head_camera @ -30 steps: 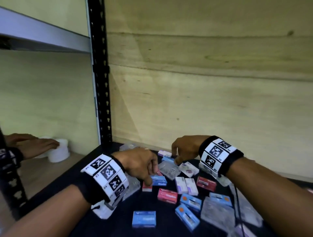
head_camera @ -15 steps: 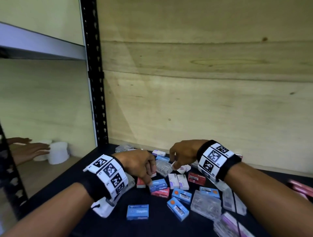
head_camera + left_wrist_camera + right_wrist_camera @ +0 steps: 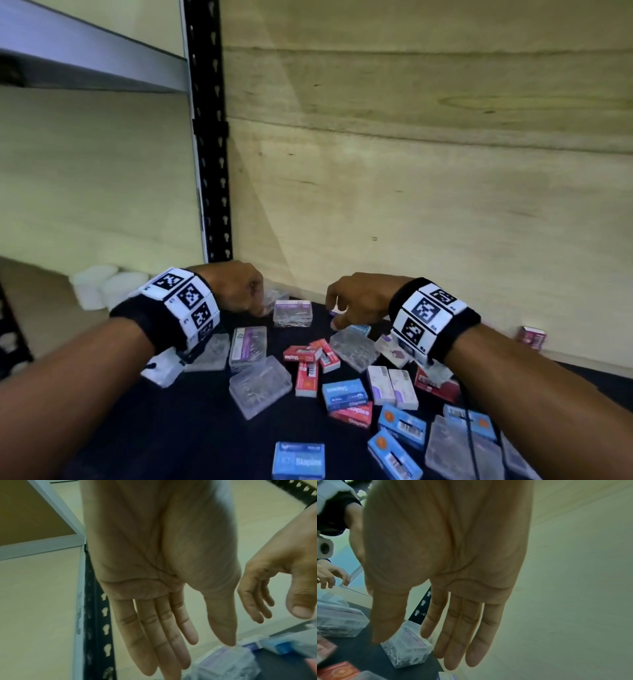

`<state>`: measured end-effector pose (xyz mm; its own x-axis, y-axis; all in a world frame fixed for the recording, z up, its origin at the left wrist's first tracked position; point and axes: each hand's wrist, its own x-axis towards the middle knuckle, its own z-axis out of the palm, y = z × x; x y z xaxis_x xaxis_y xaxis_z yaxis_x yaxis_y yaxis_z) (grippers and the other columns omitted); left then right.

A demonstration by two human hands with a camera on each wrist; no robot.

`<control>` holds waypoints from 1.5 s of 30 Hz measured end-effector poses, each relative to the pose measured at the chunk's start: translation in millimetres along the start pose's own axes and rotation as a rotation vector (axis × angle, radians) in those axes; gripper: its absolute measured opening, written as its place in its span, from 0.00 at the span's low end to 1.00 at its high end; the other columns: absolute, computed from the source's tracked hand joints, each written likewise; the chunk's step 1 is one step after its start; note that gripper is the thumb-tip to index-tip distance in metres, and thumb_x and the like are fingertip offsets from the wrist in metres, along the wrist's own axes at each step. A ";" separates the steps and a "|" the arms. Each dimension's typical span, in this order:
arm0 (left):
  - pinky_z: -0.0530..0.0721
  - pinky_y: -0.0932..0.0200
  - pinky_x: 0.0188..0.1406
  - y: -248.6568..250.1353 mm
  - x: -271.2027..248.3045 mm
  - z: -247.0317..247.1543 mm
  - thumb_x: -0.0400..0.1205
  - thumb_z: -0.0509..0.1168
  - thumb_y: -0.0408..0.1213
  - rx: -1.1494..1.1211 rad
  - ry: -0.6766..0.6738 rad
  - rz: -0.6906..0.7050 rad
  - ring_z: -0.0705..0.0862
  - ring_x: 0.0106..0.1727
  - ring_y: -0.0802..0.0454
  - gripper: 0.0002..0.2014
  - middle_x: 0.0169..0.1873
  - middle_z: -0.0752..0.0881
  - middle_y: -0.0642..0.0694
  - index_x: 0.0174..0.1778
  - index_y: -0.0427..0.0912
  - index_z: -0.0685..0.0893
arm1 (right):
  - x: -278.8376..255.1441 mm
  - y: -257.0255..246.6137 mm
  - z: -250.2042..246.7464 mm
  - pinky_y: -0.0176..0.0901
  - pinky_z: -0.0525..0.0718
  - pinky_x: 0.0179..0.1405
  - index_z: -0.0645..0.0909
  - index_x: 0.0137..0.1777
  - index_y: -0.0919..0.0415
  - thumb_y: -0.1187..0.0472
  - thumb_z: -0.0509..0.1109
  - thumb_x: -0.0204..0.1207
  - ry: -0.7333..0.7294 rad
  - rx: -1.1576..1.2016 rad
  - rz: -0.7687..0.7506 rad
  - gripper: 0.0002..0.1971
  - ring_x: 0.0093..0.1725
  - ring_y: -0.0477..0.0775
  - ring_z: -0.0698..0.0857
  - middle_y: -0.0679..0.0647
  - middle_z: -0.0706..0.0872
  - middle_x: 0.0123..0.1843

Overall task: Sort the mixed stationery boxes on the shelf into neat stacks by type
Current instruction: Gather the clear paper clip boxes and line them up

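Neither grip holds anything: your left hand [image 3: 236, 287] and right hand [image 3: 356, 299] hover open-fingered; reach carelessly and the clear box [image 3: 293, 312] slides.

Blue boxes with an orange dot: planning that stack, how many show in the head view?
3 dotted boxes, front right: one beside the red box, one nearest the front, one under the cable. Others may be hidden.

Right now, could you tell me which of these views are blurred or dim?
Head view: dim, boxes near the bottom edge smeared, straight shelf post bowed. Left wrist view: left hand sharp, boxes beyond blurred. Right wrist view: right hand clear, red box soft, greenish cast.
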<state>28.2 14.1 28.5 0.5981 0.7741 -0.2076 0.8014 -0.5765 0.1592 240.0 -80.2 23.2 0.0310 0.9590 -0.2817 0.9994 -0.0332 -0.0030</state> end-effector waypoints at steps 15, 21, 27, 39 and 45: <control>0.82 0.50 0.61 -31.0 80.1 11.8 0.66 0.74 0.66 0.066 -0.126 -0.054 0.81 0.56 0.51 0.34 0.58 0.82 0.52 0.62 0.50 0.76 | 92.4 -20.9 -7.6 0.53 0.84 0.60 0.83 0.67 0.57 0.48 0.76 0.75 -0.091 -0.006 -0.124 0.22 0.57 0.58 0.85 0.53 0.88 0.59; 0.84 0.51 0.54 -26.3 85.2 11.4 0.68 0.75 0.61 0.160 -0.088 -0.036 0.82 0.51 0.51 0.28 0.51 0.82 0.52 0.56 0.50 0.77 | 94.7 -14.3 -6.5 0.50 0.85 0.51 0.88 0.58 0.60 0.44 0.77 0.73 -0.138 0.006 -0.106 0.21 0.50 0.58 0.88 0.55 0.91 0.50; 0.87 0.52 0.56 -32.2 78.2 1.3 0.70 0.72 0.52 -0.011 -0.201 -0.052 0.87 0.51 0.51 0.19 0.49 0.89 0.50 0.56 0.53 0.84 | 87.8 -8.7 -6.4 0.49 0.86 0.46 0.85 0.47 0.61 0.41 0.78 0.70 -0.060 -0.052 -0.044 0.22 0.41 0.56 0.86 0.52 0.88 0.40; 0.88 0.50 0.57 -40.9 78.1 8.4 0.83 0.55 0.35 -0.307 -0.268 -0.142 0.88 0.56 0.40 0.16 0.53 0.89 0.36 0.63 0.40 0.83 | 74.6 -13.0 -12.8 0.40 0.75 0.26 0.71 0.28 0.59 0.53 0.80 0.73 0.126 -0.120 0.008 0.23 0.24 0.49 0.76 0.51 0.77 0.26; 0.87 0.57 0.49 -41.7 83.9 13.0 0.87 0.55 0.34 -0.348 -0.202 -0.093 0.87 0.46 0.46 0.12 0.55 0.87 0.31 0.64 0.43 0.77 | 75.5 -12.1 -13.8 0.39 0.72 0.24 0.70 0.29 0.58 0.52 0.79 0.74 0.120 -0.094 0.029 0.22 0.26 0.48 0.74 0.51 0.76 0.28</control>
<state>45.0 99.7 -8.1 0.5398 0.7315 -0.4166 0.8237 -0.3571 0.4404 230.4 -3.5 15.2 0.0559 0.9849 -0.1640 0.9947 -0.0406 0.0949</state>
